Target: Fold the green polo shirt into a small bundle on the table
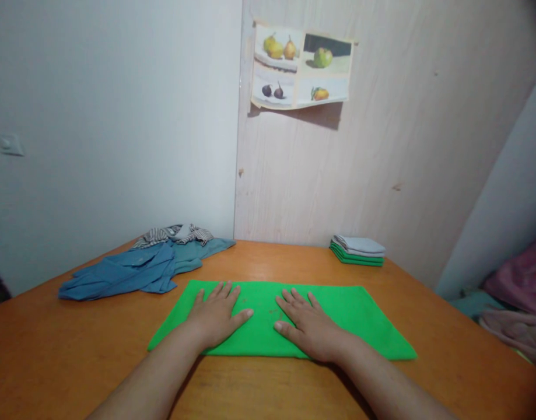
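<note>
A bright green cloth (263,335) lies flat on the orange-brown table (250,388), folded into a wide shape with its long edge toward me. My left hand (217,315) rests palm down on its left half, fingers spread and thumb pointing inward. On the right half, my right hand (309,328) lies flat in the same way, its thumb turned toward the middle. Neither hand grips anything. Some faint dark marks show on the cloth between the hands.
Crumpled blue garments (132,268) and a striped cloth (175,234) lie at the back left. A neat stack of folded green and grey cloths (357,251) sits at the back right. Behind the table, a fruit poster (300,70) hangs on the wall. Pink fabric (519,280) shows beyond the right edge.
</note>
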A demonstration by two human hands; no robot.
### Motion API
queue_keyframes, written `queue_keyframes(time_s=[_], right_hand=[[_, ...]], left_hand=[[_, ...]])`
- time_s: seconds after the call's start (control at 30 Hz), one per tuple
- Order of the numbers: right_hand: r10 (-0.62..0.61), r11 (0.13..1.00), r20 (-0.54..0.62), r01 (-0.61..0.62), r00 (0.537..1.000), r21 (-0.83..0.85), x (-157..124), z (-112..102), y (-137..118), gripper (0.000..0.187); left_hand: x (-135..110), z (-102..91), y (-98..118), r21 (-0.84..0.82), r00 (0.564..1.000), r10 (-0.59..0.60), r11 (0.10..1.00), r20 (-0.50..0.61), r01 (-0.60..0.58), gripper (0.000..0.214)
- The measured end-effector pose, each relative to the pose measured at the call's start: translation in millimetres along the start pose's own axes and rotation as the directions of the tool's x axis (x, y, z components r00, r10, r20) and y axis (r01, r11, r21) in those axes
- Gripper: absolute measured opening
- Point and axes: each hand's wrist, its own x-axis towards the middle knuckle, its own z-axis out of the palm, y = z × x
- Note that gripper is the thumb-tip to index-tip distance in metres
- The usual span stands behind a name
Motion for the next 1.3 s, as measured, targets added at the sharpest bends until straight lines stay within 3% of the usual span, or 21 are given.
queue_keyframes(time_s=[0.17,0.33,0.53,0.87,1.03,1.17,1.3], right_hand=[[0.007,0.999,-0.071,-0.003,0.997,0.052,1,-5,6,0.082],[0.134,0.991,-0.169,-0.131,0.976,0.031,6,-6,29,0.085],[0.211,0.976,-0.136,-0.217,0.968,-0.031,10,3,45,0.086],[0.220,0.972,-0.132,-0.229,0.967,-0.060,13,6,44,0.085],[0.208,0.974,-0.146,-0.218,0.967,-0.054,12,6,43,0.085],[0.204,0.975,-0.154,-0.215,0.967,-0.053,13,7,43,0.087],[0.198,0.977,-0.153,-0.208,0.968,-0.054,13,8,42,0.087]], left_hand=[[0,-1.2,2,0.024,0.998,0.033,0.999,-0.056,-0.031,0.086],[-1,0.5,10,-0.008,0.977,0.156,0.987,-0.143,-0.159,0.082],[0,7.4,11,-0.036,0.977,0.210,0.977,-0.029,-0.211,0.087],[3,7.3,7,-0.051,0.979,0.203,0.978,0.003,-0.203,0.088],[-3,-7.9,21,-0.012,0.985,0.172,0.985,0.026,-0.172,0.086],[-2,-20.4,42,0.006,0.976,0.216,0.976,-0.015,-0.216,0.077],[7,-16.1,65,-0.020,0.953,0.295,0.955,-0.068,-0.297,0.070]])
